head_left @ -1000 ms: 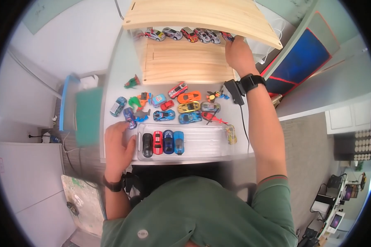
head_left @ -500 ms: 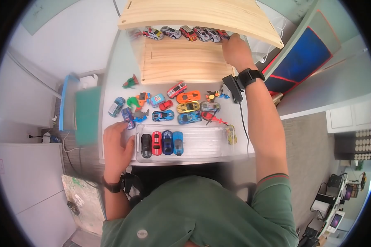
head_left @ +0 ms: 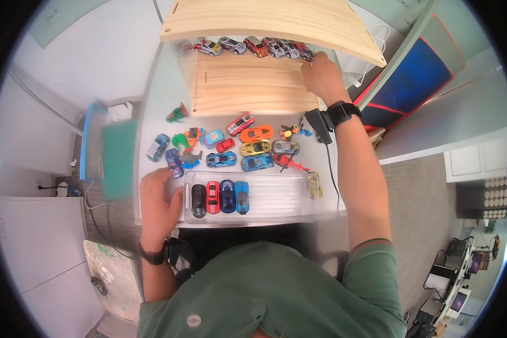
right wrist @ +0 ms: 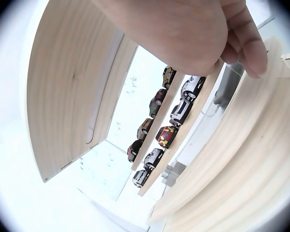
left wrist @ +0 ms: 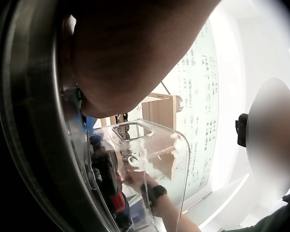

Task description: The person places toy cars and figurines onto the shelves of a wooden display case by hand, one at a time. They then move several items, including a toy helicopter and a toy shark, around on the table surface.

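Note:
On the shelf, the row of toy cars ends at the right with a dark red and blue car [head_left: 305, 52]. Beside it is my right hand [head_left: 324, 78], its fingertips near the car; in the right wrist view this hand [right wrist: 183, 34] has loosely bent fingers and nothing seen in them. My left hand [head_left: 159, 200] rests at the left end of a clear tray [head_left: 281, 194], its fingertips by a blue-purple car [head_left: 174, 163]. Inside the tray four cars stand side by side: black [head_left: 199, 201], red [head_left: 212, 197], dark blue [head_left: 227, 196] and light blue [head_left: 241, 197].
Several loose toys lie between tray and shelf, among them an orange car [head_left: 256, 133], a gold car [head_left: 256, 147] and a red helicopter [head_left: 290, 163]. The wooden shelf's top board [head_left: 265, 17] overhangs the row. A black cable [head_left: 333, 174] hangs from my right wrist.
My right hand has drawn back a little from the row toward me, and the car at its right end shows more fully. The left hand has hardly moved.

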`<state>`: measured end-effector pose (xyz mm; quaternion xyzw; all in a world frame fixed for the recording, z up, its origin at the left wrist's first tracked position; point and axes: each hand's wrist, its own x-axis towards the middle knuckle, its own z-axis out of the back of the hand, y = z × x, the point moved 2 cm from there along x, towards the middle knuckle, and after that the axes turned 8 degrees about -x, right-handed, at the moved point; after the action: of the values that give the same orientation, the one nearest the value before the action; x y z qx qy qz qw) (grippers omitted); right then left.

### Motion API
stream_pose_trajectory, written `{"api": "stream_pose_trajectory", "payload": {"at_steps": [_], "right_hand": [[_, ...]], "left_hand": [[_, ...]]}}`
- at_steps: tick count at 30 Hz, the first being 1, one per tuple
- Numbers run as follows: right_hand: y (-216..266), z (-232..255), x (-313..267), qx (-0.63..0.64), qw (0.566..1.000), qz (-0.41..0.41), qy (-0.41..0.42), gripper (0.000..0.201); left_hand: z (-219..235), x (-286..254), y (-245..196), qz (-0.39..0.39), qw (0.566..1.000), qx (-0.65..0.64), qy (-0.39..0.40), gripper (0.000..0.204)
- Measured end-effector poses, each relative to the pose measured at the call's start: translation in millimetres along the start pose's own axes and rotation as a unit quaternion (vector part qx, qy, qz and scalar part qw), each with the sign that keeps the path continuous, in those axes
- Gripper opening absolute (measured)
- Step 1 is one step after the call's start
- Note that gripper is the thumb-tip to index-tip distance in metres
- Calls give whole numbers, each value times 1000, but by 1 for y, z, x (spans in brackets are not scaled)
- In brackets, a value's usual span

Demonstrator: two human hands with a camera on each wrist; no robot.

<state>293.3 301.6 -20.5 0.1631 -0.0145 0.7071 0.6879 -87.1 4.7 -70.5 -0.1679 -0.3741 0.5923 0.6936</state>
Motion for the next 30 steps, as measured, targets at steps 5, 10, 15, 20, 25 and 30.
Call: {"api": "stream_pose_trajectory", "payload": {"at_steps": [5, 10, 15, 20, 25, 30], "right_hand": [[-4, -7, 1, 40, 999, -10, 16, 41], [-7, -10, 3, 51, 999, -7, 8, 42], [-5, -7, 4, 51, 999, -13, 12, 43], [-5, -10, 4, 42, 999, -21, 3, 41], [-12, -16, 4, 11, 1000, 9, -6, 40], [21, 28, -32, -30, 996, 36, -78, 35]], "left_hand": [[0, 0, 1, 3, 1000, 1, 2, 50], [1, 0, -1, 6, 1000, -4, 4, 50], [0, 0, 2, -1, 1000, -8, 1, 48], [0, 0, 1, -3, 1000, -7, -1, 48], [0, 0, 0, -2, 1000, -5, -1, 49], [0, -1, 0, 0, 1000, -4, 1, 51]]}}
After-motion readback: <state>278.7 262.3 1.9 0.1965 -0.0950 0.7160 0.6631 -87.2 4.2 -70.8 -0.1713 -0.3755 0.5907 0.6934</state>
